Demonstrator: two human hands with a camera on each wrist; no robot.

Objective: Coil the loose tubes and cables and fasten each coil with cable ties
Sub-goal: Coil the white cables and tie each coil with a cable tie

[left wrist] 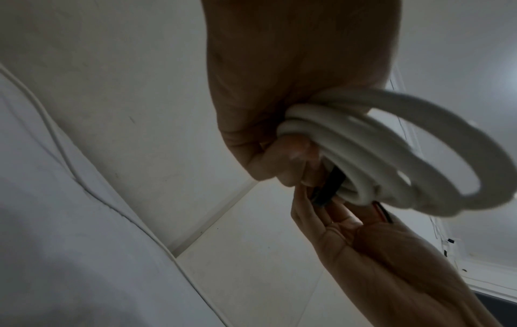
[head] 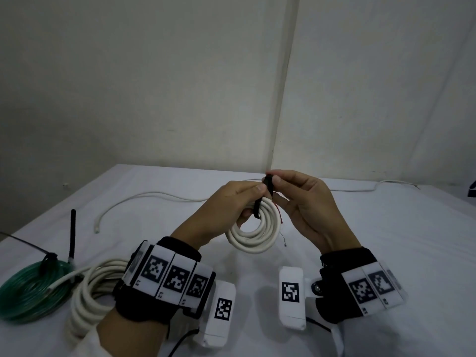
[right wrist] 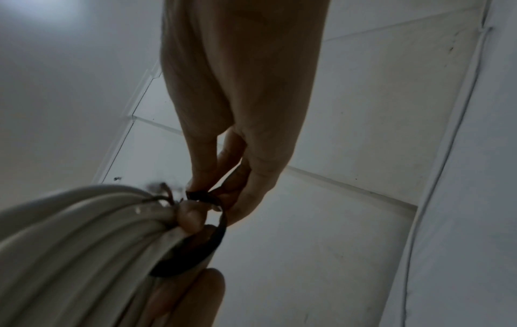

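Head view: you are holding a white cable coil [head: 253, 229] raised above the desk [head: 386, 240], your left hand [head: 226, 202] gripping its upper rim, your right hand [head: 304, 202] pinching a black tie [head: 265, 194] that is looping the smooth round strands, the ring hanging upright.

Left wrist view: your fingers [left wrist: 282, 159] are curling round the bundled strands.

Right wrist view: your fingertips [right wrist: 201, 185] are pinching the flat black strap.
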